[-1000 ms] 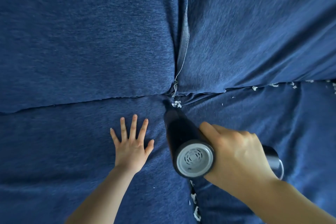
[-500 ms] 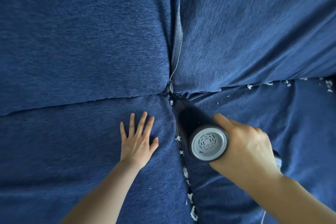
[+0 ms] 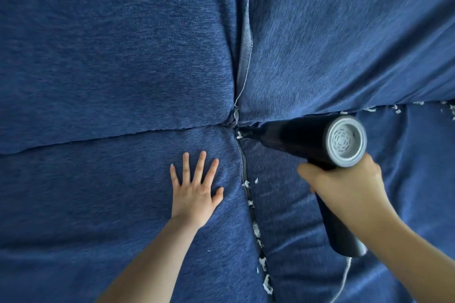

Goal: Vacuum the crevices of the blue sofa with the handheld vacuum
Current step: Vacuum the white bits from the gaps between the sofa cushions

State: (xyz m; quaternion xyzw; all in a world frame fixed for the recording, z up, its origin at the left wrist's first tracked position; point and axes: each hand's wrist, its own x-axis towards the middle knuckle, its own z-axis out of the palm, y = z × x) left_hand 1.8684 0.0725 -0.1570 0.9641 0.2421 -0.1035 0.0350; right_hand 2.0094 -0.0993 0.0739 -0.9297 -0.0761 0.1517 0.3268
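The handheld vacuum [image 3: 302,138] lies nearly level across the right seat cushion of the blue sofa [image 3: 110,56], its dark body running leftward and its narrow nozzle [image 3: 243,133] set at the point where the four cushion seams meet. Its grey vented end cap [image 3: 346,141] faces the camera, directly above the right hand [image 3: 344,184]. That hand is clenched around the vacuum's handle, which drops below the fist and ends by a thin white cord [image 3: 344,278]. The left hand [image 3: 194,192] lies flat and released on the left seat cushion, fingers spread, palm down, just left of the front-to-back crevice [image 3: 248,199]. White paper scraps [image 3: 261,262] sit along that crevice and along the rear crevice at far right. The fingers' hold under the handle is hidden. The nozzle opening cannot be made out.
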